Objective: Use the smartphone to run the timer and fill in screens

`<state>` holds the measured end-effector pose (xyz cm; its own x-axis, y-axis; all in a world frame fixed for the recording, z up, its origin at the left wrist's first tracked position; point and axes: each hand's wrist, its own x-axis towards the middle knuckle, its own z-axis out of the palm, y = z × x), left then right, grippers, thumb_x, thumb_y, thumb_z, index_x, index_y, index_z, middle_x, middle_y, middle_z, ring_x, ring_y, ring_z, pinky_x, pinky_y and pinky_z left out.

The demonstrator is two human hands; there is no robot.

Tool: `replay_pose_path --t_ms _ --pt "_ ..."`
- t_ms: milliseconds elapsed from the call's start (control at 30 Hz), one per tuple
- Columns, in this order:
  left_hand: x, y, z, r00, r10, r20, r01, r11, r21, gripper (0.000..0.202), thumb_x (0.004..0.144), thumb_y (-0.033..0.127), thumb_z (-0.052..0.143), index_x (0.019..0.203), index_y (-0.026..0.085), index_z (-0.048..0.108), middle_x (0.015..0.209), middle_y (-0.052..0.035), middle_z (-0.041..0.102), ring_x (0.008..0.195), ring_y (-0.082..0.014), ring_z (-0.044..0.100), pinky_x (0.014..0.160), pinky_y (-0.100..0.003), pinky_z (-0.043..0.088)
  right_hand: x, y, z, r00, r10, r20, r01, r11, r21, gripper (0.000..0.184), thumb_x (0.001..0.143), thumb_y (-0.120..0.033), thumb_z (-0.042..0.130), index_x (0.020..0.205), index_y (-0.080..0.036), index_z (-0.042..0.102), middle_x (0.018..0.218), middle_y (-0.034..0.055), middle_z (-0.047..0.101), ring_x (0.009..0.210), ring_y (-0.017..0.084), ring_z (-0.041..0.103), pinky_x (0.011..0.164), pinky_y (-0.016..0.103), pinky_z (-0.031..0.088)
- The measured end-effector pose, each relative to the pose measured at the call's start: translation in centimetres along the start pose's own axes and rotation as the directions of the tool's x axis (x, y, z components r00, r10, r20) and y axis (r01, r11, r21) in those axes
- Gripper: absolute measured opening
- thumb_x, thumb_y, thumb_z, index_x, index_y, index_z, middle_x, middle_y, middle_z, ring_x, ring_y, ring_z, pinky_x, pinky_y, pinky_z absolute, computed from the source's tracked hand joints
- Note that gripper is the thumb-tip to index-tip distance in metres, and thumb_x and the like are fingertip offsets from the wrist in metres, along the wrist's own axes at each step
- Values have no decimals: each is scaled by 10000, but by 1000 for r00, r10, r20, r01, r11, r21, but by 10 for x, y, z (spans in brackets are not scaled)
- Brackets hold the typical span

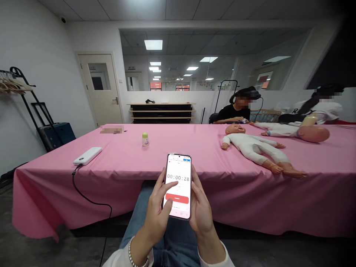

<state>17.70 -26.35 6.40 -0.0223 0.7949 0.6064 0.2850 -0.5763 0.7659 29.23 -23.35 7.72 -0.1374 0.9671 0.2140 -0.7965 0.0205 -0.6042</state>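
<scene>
A smartphone (pixel 178 187) is held up over my lap, its screen showing a running timer and a red button. My right hand (pixel 200 207) grips its right edge. My left hand (pixel 157 211) steadies its lower left side, with a finger resting on the screen. A beaded bracelet (pixel 133 254) circles my left wrist. Beyond the phone, a white power bank (pixel 87 156) lies on the pink-covered table (pixel 55 185), trailing a black cable (pixel 89 196) over the edge. A small baby bottle (pixel 145 140) stands further back. Neither hand touches them.
Two baby dolls in white suits (pixel 254 148) (pixel 289 131) lie on the right of the table. Two seated people (pixel 236 113) (pixel 317 109) work at the far side. A wheeled suitcase (pixel 57 135) and a clothes rack (pixel 16 87) stand by the left wall.
</scene>
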Motion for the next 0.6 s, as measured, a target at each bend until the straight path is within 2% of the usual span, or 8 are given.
replay_pose_path --t_ms 133,267,433,533,600 --pt "-1 -3 1 999 -21 -37 19 998 -67 411 873 325 422 1279 278 459 1473 -23 250 1359 -212 255 1109 -386 268 1 0 -1 1000 -10 -26 9 1000 -26 549 810 -319 565 1332 -347 396 1340 2 476 1191 222 494 1005 425 399" --pt "-1 -5 2 996 -82 -45 75 987 -141 473 866 318 439 1335 281 385 1458 -27 288 1350 -211 274 1113 -380 268 0 -1 2 1000 7 -23 -7 1000 -25 635 786 -291 595 1363 -350 337 1331 15 487 1158 229 523 993 428 409" --pt "-1 -5 3 986 -160 -38 145 956 -256 526 861 304 440 1372 272 317 1419 -49 357 1248 -212 428 1030 -359 393 -3 -4 5 999 39 -5 -39 999 -18 790 726 -224 651 1399 -341 255 1248 48 563 1051 243 592 941 446 446" --pt "0 -2 4 978 -208 -26 189 928 -322 535 862 302 431 1380 260 300 1371 -58 425 1147 -196 518 943 -329 467 -5 -6 7 998 61 -16 -61 996 -58 832 700 -197 673 1398 -348 246 1159 43 619 1011 246 609 902 448 470" --pt "1 1 3 971 -240 -14 220 911 -349 550 856 302 436 1384 252 293 1377 -59 419 1123 -194 533 907 -314 489 -5 -6 8 998 62 -18 -63 995 -71 837 688 -184 682 1392 -343 259 1115 41 638 1006 245 609 886 440 480"
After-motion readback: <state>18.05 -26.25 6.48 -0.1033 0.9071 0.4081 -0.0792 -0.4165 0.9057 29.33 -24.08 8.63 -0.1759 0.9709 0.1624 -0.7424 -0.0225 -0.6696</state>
